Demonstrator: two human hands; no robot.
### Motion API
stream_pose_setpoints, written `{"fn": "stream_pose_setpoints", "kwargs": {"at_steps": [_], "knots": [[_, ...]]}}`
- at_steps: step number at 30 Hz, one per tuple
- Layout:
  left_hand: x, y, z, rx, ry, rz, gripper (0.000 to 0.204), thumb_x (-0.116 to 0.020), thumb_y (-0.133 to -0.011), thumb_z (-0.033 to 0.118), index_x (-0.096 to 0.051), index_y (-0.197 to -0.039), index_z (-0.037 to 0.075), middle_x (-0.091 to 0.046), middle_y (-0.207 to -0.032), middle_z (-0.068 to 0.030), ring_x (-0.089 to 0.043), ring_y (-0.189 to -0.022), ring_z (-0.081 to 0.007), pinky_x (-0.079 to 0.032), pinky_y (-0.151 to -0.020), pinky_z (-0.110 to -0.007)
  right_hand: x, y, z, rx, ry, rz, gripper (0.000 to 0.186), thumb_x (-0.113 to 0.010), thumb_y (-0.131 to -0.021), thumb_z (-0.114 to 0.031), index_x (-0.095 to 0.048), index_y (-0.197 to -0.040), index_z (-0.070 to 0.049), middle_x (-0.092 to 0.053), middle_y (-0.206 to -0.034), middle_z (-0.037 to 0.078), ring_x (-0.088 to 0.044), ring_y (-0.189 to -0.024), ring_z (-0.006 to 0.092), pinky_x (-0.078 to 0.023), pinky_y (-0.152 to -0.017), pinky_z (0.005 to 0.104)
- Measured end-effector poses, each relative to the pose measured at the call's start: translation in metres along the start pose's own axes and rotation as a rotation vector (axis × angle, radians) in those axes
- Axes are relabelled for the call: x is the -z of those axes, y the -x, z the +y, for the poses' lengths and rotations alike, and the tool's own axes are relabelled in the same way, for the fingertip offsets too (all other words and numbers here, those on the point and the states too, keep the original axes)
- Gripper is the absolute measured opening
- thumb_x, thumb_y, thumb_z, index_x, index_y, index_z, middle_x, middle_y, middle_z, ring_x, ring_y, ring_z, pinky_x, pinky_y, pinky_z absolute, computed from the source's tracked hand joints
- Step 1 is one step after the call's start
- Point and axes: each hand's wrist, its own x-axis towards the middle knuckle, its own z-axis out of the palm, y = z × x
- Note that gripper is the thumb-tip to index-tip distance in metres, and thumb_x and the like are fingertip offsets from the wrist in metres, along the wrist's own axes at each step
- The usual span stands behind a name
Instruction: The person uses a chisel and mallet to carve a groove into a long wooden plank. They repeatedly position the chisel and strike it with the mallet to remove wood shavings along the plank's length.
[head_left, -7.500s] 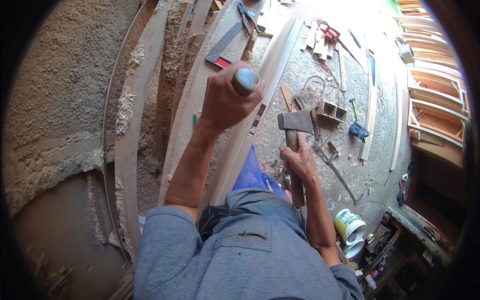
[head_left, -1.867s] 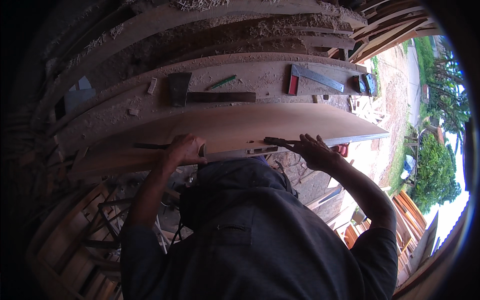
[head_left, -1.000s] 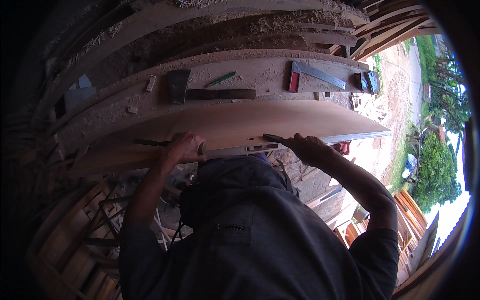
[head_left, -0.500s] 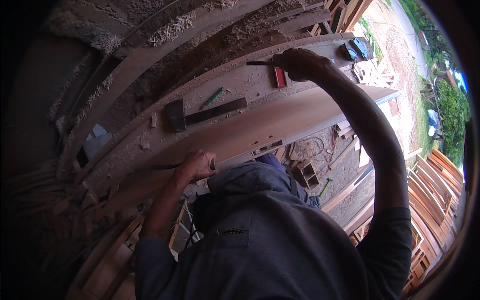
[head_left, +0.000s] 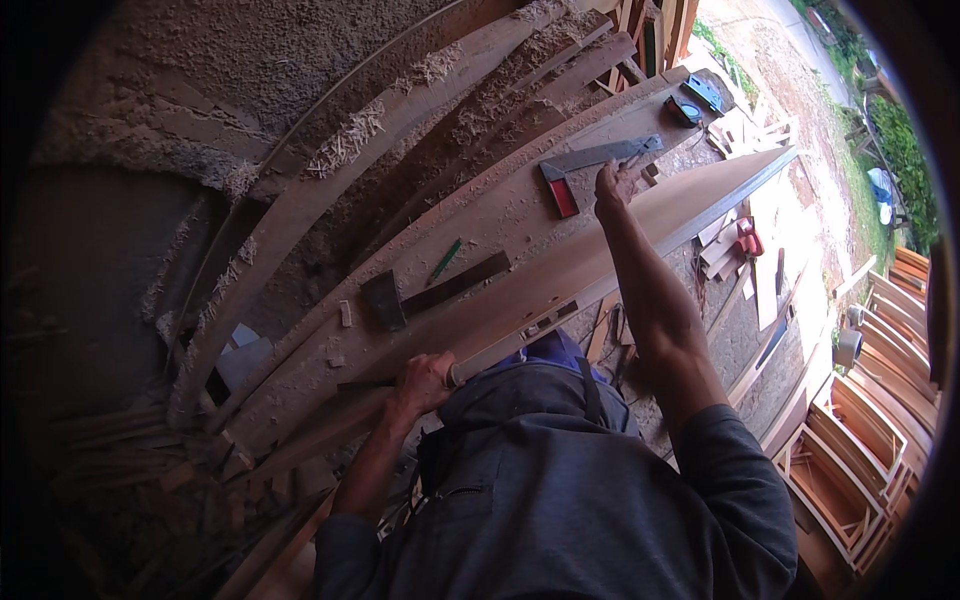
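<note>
A long pale wooden board (head_left: 640, 235) lies slanted along a sawdust-covered workbench (head_left: 500, 215). My left hand (head_left: 424, 381) is closed on the board's near edge at its lower left. My right hand (head_left: 614, 181) reaches far out, its fingertips on the metal blade of a try square (head_left: 585, 165) with a red stock. Whether it grips the blade is unclear. A hatchet with a dark head (head_left: 400, 298) and a green pencil (head_left: 445, 261) lie on the bench between my hands.
Curved planks with shavings (head_left: 350, 150) fan out left of the bench. A blue tape measure (head_left: 704, 92) sits at the bench's far end. Wood offcuts and a red tool (head_left: 748, 238) lie on the ground. Wooden frames (head_left: 860, 440) stack at right.
The view swung left. My right hand left the board's edge and reached up to the try square. My left hand stayed on the board.
</note>
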Motion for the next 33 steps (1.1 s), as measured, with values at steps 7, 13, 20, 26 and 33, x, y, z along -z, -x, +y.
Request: {"fn": "stream_pose_setpoints", "kwargs": {"at_steps": [7,13,20,26,33], "knots": [[0.006,-0.015,-0.007,-0.040,0.041,-0.023,0.037,-0.082,-0.082,0.034,-0.060,-0.096,0.007,-0.072,-0.092,-0.0202,-0.070,-0.090,-0.0440,-0.055,-0.080,-0.054,-0.008,-0.059,0.078,0.049,0.377,-0.141,0.101,-0.078,-0.084,-0.042,-0.023,-0.160,-0.005,-0.034,-0.157,0.029,-0.040,-0.143,0.0432,-0.033,-0.120,0.0512],[0.000,-0.009,-0.013,-0.037,0.024,0.021,0.034,-0.078,-0.084,0.034,-0.061,-0.095,0.007,-0.071,-0.092,-0.0200,-0.070,-0.090,-0.0441,-0.055,-0.079,-0.054,0.023,0.016,0.019,0.202,0.497,-0.203,0.112,-0.080,-0.082,-0.046,-0.011,-0.166,-0.018,-0.018,-0.168,0.026,-0.030,-0.150,0.0435,-0.030,-0.122,0.0532],[0.016,-0.019,-0.017,0.015,0.030,-0.057,0.032,-0.078,-0.083,0.035,-0.064,-0.097,0.009,-0.072,-0.090,-0.0193,-0.071,-0.089,-0.0439,-0.055,-0.077,-0.053,0.003,0.209,0.000,1.113,0.609,-0.842,0.066,-0.076,-0.086,-0.020,-0.050,-0.147,-0.020,-0.054,-0.139,0.009,-0.049,-0.133,0.0308,-0.044,-0.104,0.0462],[0.015,-0.027,-0.035,-0.029,0.028,-0.126,0.036,-0.075,-0.086,0.040,-0.063,-0.099,0.009,-0.072,-0.089,-0.0201,-0.071,-0.088,-0.0449,-0.055,-0.076,-0.055,-0.066,0.286,0.059,1.424,1.007,-1.152,0.049,-0.078,-0.077,-0.024,-0.060,-0.123,-0.020,-0.058,-0.122,0.009,-0.060,-0.116,0.0265,-0.051,-0.089,0.0437],[0.033,-0.045,-0.035,-0.042,-0.003,-0.270,0.040,-0.080,-0.083,0.042,-0.061,-0.096,0.010,-0.072,-0.089,-0.0176,-0.071,-0.086,-0.0435,-0.054,-0.071,-0.053,-0.064,0.299,0.026,1.299,1.048,-1.106,0.026,-0.075,-0.082,-0.019,-0.074,-0.104,-0.007,-0.067,-0.110,0.012,-0.068,-0.104,0.0287,-0.058,-0.081,0.0415]]}}
